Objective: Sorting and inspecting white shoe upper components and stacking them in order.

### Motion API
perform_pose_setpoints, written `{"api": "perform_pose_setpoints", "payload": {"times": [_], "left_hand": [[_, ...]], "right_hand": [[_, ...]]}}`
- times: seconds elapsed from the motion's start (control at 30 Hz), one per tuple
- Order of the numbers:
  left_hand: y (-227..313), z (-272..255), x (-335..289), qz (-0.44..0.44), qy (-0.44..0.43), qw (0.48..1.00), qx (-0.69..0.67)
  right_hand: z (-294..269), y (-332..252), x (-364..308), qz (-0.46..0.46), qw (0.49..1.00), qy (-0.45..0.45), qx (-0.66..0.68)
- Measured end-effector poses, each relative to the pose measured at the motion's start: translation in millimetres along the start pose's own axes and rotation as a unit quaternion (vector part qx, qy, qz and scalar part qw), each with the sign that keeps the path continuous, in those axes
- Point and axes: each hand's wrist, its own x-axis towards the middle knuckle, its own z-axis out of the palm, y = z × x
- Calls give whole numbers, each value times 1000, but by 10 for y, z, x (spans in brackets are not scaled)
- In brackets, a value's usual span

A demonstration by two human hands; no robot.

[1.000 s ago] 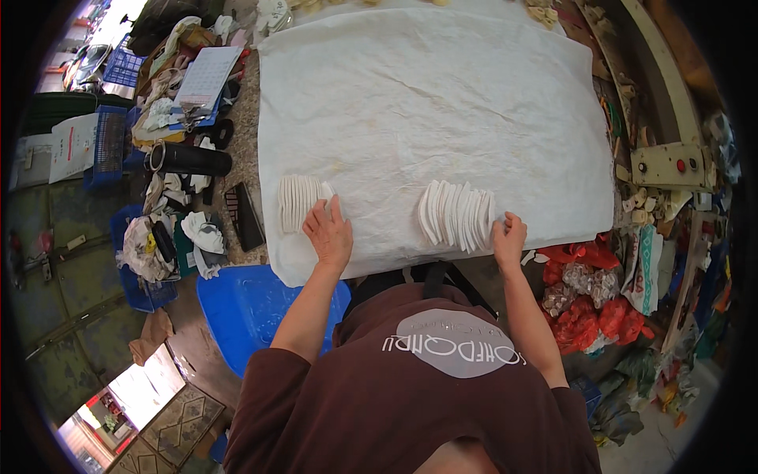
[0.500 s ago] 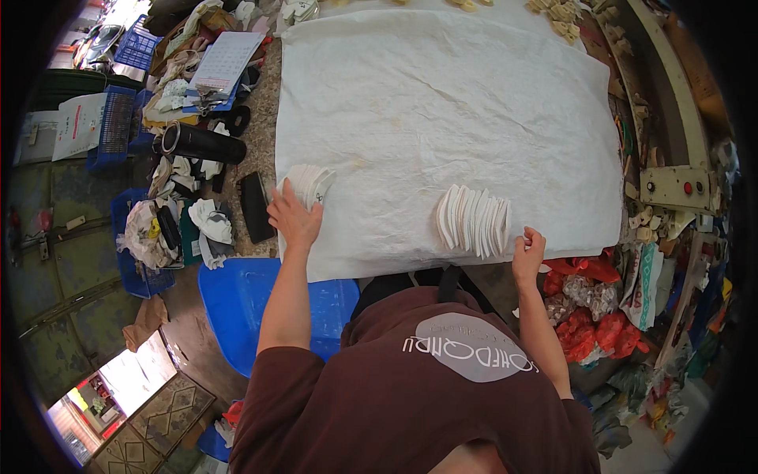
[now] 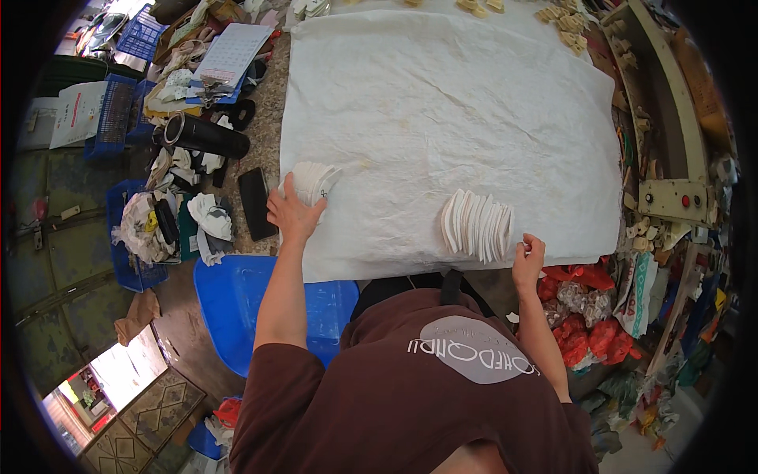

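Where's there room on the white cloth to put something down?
Between the left white stack and right white stack, and across the white cloth beyond them. It's crowded left of the cloth, around the black cylinder and clipboard.

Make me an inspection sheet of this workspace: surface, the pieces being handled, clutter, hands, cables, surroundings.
Surface: wrinkled white cloth with faint yellowish marks.
Job's things: left stack and right stack of thin white pieces, both near the cloth's front edge.
Clutter: clipboard, black cylinder and dark flat object to the left; tan pieces at far right.
Hands: left hand touches left stack; right hand is beside right stack, fingers curled, grip unclear.
Cables: nothing clearly seen.
Surroundings: red bags and control box on the right.
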Motion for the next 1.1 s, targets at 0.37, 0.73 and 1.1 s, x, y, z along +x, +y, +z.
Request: {"api": "perform_pose_setpoints", "payload": {"times": [0.37, 0.73, 1.1], "left_hand": [[11, -92, -565, 7, -147, 945, -293], [73, 233, -840, 52, 66, 994, -64], [467, 307, -916, 267, 69, 960, -42]], "right_hand": [[-9, 73, -46, 8, 1000, 1, -3], [16, 61, -28, -6, 1000, 7, -5], [-3, -349, -23, -32, 997, -6, 64]]}}
